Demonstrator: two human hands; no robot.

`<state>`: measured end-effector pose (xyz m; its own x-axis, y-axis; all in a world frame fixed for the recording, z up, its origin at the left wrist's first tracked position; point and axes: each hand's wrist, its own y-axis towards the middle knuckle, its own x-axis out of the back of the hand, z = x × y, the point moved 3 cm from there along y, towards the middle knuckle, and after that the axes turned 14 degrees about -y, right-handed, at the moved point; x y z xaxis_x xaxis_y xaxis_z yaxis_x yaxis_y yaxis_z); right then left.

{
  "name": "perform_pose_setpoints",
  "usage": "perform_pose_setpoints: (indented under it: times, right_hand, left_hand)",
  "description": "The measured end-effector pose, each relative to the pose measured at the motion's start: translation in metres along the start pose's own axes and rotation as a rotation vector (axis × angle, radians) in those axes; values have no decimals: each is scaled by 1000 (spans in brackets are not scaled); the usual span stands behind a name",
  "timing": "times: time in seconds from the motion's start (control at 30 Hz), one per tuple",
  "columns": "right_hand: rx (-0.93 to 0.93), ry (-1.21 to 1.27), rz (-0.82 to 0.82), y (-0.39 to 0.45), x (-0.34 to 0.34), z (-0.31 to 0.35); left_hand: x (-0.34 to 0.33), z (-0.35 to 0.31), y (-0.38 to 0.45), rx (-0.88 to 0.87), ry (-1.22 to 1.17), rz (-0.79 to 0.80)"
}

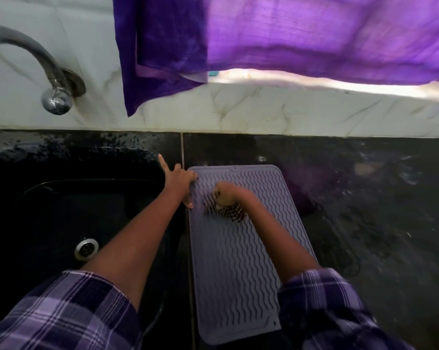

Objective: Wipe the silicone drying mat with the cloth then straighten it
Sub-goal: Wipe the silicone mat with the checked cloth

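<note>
I stood in a home kitchen: a black sink (49,210) with a steel drain (86,248) was sunk into my dark stone bench (364,198). A curved metal tap (36,64) came out of the marble-tiled wall (264,112), and a purple curtain (289,34) hung over the sill.

No readable text, label, brand, number or sign appears anywhere in the view.
</note>
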<state>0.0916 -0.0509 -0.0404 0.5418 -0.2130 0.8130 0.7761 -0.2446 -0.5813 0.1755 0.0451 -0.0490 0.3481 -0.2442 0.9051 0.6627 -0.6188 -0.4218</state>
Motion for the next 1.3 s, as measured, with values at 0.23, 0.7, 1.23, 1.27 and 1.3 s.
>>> perform_pose_setpoints:
  times: [0.23,0.7,1.23,1.27,1.3]
  right_hand:
    - [-125,76,-345,28,7,12]
    - [-92,96,-295,-10,0,6]
    - [91,3,-31,-82,-72,4]
    - [60,37,-128,-76,-63,7]
    - [22,60,-237,-70,-55,10]
  left_hand:
    - [-6,-4,7,57,38,23]
    - [-9,-4,-11,-58,126,-131]
    - [-35,-25,-68,-42,-91,-21]
    - [-35,-24,-68,-40,-110,-13]
    - [-35,-23,-67,-39,-116,-9]
